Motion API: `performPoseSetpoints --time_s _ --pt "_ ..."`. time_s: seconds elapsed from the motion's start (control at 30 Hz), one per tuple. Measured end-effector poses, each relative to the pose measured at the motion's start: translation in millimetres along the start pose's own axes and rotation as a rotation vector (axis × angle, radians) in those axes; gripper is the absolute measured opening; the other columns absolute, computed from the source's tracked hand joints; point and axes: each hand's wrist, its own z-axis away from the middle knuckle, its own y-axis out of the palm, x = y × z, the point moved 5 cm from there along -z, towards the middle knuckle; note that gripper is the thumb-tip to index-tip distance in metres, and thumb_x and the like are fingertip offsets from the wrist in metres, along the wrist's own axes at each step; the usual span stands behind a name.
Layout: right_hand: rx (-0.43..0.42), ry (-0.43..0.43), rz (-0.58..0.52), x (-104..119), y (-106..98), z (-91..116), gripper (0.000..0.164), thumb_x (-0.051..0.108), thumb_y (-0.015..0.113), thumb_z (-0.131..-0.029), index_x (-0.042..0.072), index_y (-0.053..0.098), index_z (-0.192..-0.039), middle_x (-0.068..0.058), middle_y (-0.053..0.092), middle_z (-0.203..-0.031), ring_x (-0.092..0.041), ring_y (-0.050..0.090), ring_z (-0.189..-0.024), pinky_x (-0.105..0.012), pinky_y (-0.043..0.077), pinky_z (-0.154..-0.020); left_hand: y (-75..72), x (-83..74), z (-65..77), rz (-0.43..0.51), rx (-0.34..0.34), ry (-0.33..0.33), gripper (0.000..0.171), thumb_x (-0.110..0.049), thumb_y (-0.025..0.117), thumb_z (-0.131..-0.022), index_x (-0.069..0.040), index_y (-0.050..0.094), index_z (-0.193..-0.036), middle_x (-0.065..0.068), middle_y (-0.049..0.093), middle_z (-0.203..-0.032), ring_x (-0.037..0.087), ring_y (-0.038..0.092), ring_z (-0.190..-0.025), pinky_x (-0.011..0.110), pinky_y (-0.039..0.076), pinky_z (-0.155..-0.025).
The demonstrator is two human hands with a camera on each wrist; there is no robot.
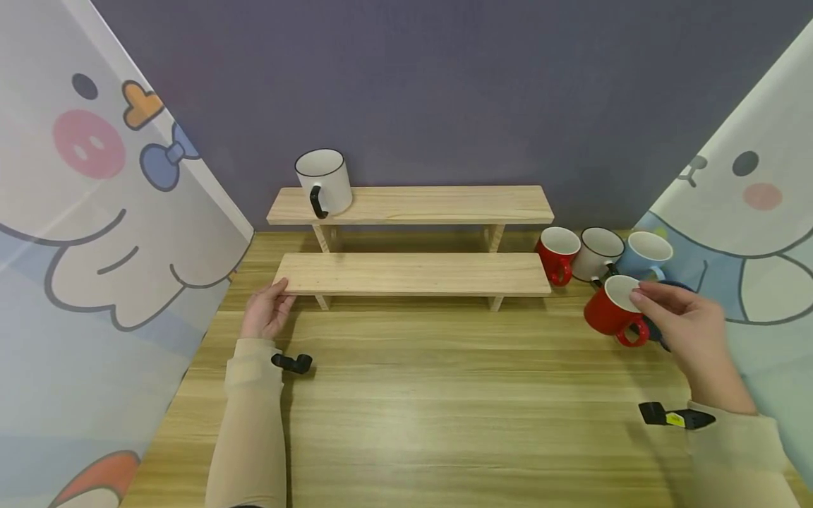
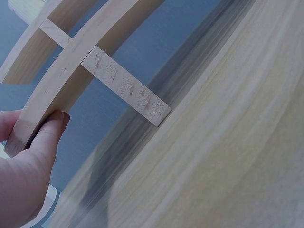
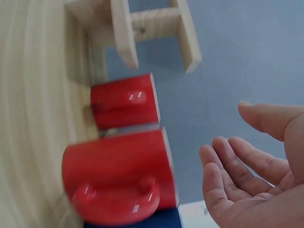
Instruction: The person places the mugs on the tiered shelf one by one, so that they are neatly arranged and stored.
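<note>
My left hand [image 1: 265,310] pinches the left end of the lower board of a two-tier wooden shelf [image 1: 413,274]. In the left wrist view its thumb [image 2: 50,133] lies under the board's edge. On the right, my right hand [image 1: 689,328] hovers by the rim of a red mug [image 1: 608,312], overlapping it in the head view. The right wrist view shows a gap between that mug [image 3: 118,166] and the spread thumb and bent fingers [image 3: 237,178]. A white mug with a black rim and handle [image 1: 329,185] stands at the left of the upper board.
Behind the near red mug stand another red mug [image 1: 559,250], a white black-rimmed mug [image 1: 593,257] and a light blue mug [image 1: 641,257]. A dark blue mug [image 1: 660,337] is partly hidden by the right hand. A grey-blue wall [image 1: 406,92] rises behind the shelf.
</note>
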Motion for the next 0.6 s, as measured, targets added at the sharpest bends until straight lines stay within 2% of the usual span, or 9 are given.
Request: performPoseSetpoints --time_s 0.17,0.3,0.5,0.6 --pt "-0.021 0.090 0.054 -19 -10 4 0.036 0.025 0.076 -0.096 0.004 0.069 -0.124 0.028 0.067 -0.090 0.007 0.058 -0.091 -0.006 0.046 -0.066 -0.9 -0.4 -0.4 -0.001 0.017 0.011 0.016 0.005 0.057 -0.102 0.007 0.057 -0.118 0.019 0.068 -0.105 0.024 0.071 -0.100 0.025 0.050 -0.097" --pt "-0.007 0.132 0.165 -29 -12 6 0.041 0.036 0.074 -0.096 0.005 0.068 -0.123 0.033 0.063 -0.086 0.004 0.051 -0.092 -0.009 0.045 -0.064 -1.9 -0.5 -0.3 0.001 0.018 0.012 0.014 0.004 0.057 -0.102 0.007 0.059 -0.116 0.020 0.068 -0.105 0.024 0.071 -0.100 0.025 0.050 -0.097" --pt "0.028 0.197 0.302 -42 -13 7 0.063 0.051 0.069 -0.096 -0.005 0.066 -0.125 0.033 0.057 -0.084 -0.014 0.046 -0.100 -0.027 0.044 -0.068 -3.3 0.4 -0.5 -0.010 0.006 0.009 0.011 0.003 0.058 -0.102 0.006 0.061 -0.113 0.019 0.069 -0.102 0.023 0.071 -0.098 0.024 0.050 -0.096" --pt "0.059 0.239 0.328 -50 -13 8 0.070 0.055 0.067 -0.095 -0.007 0.065 -0.127 0.026 0.057 -0.088 -0.024 0.046 -0.103 -0.033 0.043 -0.069 -3.1 0.8 -0.3 -0.016 -0.004 0.009 0.012 0.003 0.059 -0.102 0.005 0.060 -0.114 0.019 0.069 -0.102 0.023 0.071 -0.098 0.024 0.050 -0.096"
